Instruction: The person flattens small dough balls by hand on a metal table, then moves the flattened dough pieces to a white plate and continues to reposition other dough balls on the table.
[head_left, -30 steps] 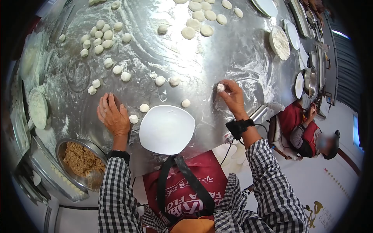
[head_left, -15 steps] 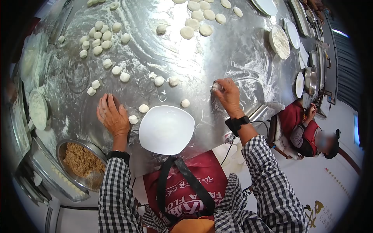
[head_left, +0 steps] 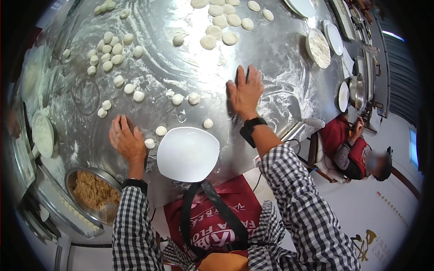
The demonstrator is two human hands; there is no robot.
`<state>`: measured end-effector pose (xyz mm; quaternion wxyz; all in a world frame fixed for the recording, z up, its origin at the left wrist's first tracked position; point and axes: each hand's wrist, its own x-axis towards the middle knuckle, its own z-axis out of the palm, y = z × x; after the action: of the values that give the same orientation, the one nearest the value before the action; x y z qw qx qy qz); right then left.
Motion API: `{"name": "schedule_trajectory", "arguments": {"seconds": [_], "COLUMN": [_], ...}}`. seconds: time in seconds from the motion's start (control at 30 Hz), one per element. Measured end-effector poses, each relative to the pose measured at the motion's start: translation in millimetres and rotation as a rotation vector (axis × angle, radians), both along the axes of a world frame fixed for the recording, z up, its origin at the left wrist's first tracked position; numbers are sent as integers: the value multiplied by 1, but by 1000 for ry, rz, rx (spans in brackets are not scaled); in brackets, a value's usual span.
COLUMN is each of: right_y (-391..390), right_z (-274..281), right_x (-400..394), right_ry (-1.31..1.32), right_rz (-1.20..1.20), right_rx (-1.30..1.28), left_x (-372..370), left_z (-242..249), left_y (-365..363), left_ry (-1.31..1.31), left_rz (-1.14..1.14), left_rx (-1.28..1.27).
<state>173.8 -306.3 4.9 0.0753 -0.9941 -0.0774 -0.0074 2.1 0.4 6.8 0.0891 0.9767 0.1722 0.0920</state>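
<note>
1. Pressing flat on the floured metal desk [head_left: 280,54], the right hand [head_left: 245,92] has its fingers spread open and palm down; can't tell if a dough piece sits under it.
2. The left hand [head_left: 126,140] rests palm down too, fingers loosely open, gripping nothing, just left of a small dough ball [head_left: 149,143].
3. A white plate [head_left: 187,153] sits at the near edge between the two hands, empty.
4. Another dough ball [head_left: 208,123] lies just beyond the plate, near the right wrist.
5. A loose cluster of dough balls [head_left: 106,49] sits far left, flattened rounds [head_left: 221,27] far centre.
6. A metal bowl of brown filling [head_left: 92,192] is near left.
</note>
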Motion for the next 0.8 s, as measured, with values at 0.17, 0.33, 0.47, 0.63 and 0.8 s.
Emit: {"name": "schedule_trajectory", "arguments": {"seconds": [0.17, 0.33, 0.47, 0.63, 0.8], "right_y": [3, 6, 5, -33, -66], "right_z": [1, 7, 0, 9, 52], "right_x": [-3, -4, 1, 28, 1], "right_ry": [47, 112, 55, 154, 616], "right_rz": [-4, -35, -32, -120, -291], "right_rx": [-26, -39, -21, 640, 822], "left_x": [2, 3, 3, 2, 1], "left_z": [3, 7, 8, 4, 1], "left_y": [-1, -4, 0, -1, 0], "left_ry": [17, 77, 24, 15, 3], "left_rz": [0, 4, -17, 2, 1], "left_rx": [-6, -19, -31, 15, 11]}}
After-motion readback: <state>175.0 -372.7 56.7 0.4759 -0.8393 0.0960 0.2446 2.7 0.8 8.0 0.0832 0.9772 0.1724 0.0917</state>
